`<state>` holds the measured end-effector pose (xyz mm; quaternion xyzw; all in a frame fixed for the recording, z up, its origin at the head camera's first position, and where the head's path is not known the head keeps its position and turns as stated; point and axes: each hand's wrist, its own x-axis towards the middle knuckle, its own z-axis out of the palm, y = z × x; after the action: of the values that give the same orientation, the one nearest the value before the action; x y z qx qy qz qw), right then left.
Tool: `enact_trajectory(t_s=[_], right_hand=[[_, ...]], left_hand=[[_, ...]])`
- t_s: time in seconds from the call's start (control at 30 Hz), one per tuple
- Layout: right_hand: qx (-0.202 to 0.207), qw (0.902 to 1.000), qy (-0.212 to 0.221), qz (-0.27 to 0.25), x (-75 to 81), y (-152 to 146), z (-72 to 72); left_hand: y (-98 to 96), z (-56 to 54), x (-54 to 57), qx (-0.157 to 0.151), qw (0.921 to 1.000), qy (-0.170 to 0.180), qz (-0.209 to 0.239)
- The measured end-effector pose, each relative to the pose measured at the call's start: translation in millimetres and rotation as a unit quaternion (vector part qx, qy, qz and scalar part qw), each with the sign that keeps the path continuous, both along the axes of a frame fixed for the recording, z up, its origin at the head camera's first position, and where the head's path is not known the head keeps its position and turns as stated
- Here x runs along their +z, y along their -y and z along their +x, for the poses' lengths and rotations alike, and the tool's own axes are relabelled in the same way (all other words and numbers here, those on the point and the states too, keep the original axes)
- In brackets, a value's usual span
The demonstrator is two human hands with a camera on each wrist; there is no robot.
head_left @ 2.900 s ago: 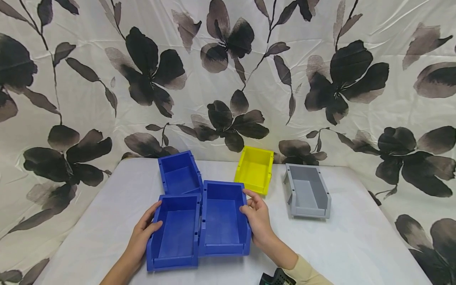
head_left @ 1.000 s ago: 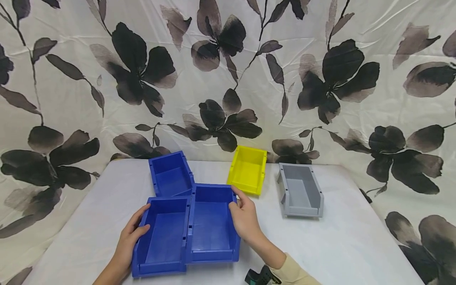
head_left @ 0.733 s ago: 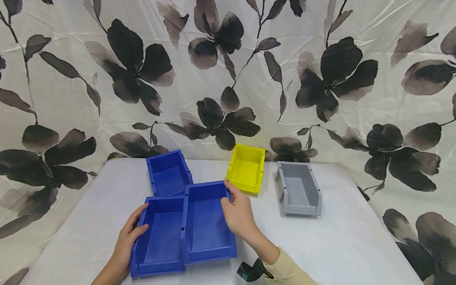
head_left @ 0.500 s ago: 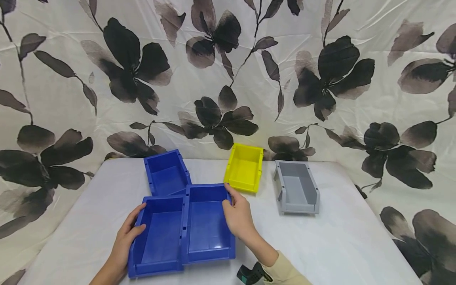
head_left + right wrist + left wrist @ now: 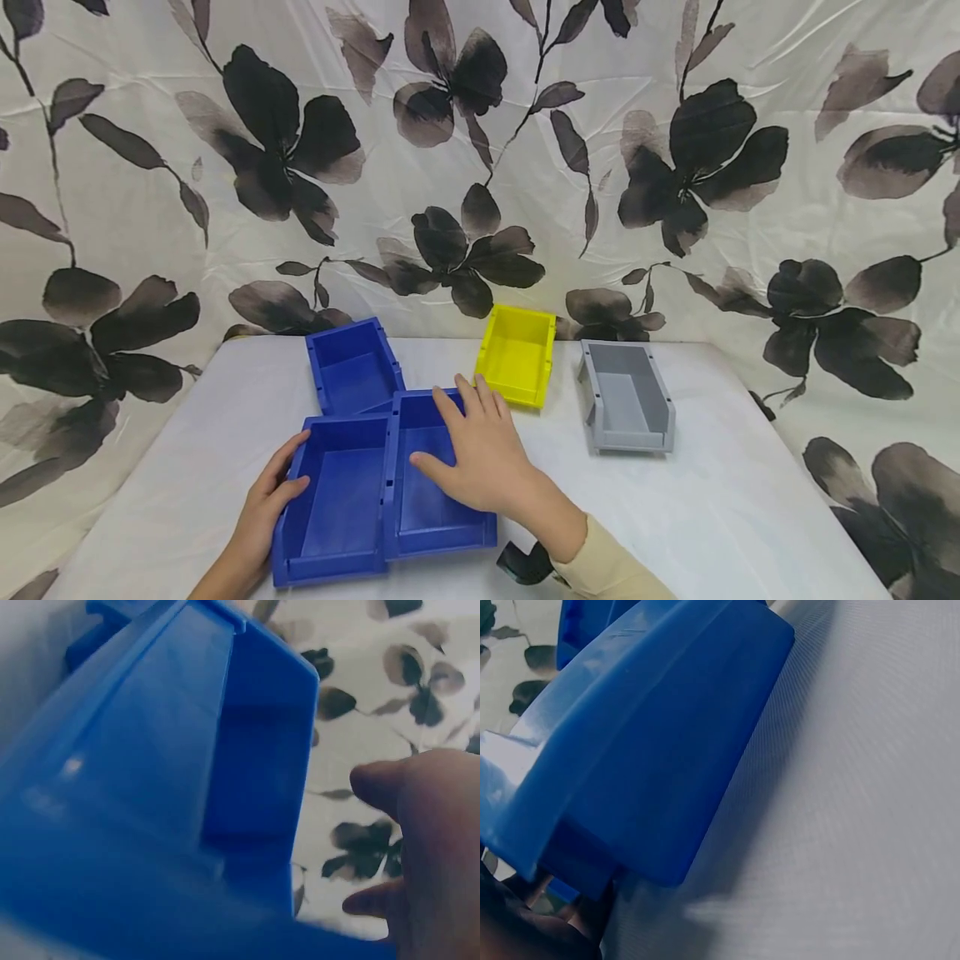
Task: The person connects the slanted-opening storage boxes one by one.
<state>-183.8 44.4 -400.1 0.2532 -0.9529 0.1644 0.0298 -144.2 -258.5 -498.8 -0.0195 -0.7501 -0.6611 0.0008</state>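
Observation:
Two blue plastic storage bins stand side by side in front of me with their long edges meeting; whether they are hooked together I cannot tell. My left hand (image 5: 262, 504) grips the outer wall of the left blue bin (image 5: 345, 496), thumb over its rim. In the left wrist view that blue bin (image 5: 660, 742) looms large, with dim fingers (image 5: 551, 922) at its lower corner. Over the right blue bin (image 5: 442, 529) my right hand (image 5: 483, 454) is spread, fingers straight. The right wrist view shows the right hand (image 5: 439, 825) apart from the blue bin (image 5: 150, 772).
Behind these two sits another blue bin (image 5: 354, 367), turned at an angle and close to their back edges. A yellow bin (image 5: 516, 356) stands at the back middle, a grey bin (image 5: 628, 396) to the right. White cloth (image 5: 720, 508) covers the table; a floral curtain hangs behind.
My right hand has let go of the right blue bin's side wall and moved left over it, fingers now spread. The left hand keeps its grip.

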Motion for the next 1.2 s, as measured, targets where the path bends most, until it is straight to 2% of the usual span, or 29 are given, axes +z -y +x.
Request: enact_trajectory(t_s=[0.13, 0.4, 0.7, 0.97, 1.2], right_hand=[[0.036, 0.9985, -0.014, 0.039, 4.2, 12.1, -1.2], [0.05, 0.9961, -0.018, 0.07, 1.2, 26.7, -1.5], [0.052, 0.9957, -0.019, 0.074, -4.4, 31.2, -0.8], [0.049, 0.9944, -0.023, 0.091, -3.3, 33.2, -1.9], [0.046, 0.9948, -0.029, 0.086, -1.2, 35.0, -1.6]], left_hand=[[0.7, 0.4, 0.8, 0.003, 0.9999, 0.011, -0.002], [2.1, 0.4, 2.1, 0.002, 0.9998, 0.018, -0.001], [2.5, -1.0, 3.3, -0.002, 0.9998, 0.018, -0.002], [3.5, -4.1, 5.5, -0.005, 0.9998, 0.021, -0.003], [3.5, -4.9, 7.9, -0.006, 0.9994, 0.034, -0.003]])
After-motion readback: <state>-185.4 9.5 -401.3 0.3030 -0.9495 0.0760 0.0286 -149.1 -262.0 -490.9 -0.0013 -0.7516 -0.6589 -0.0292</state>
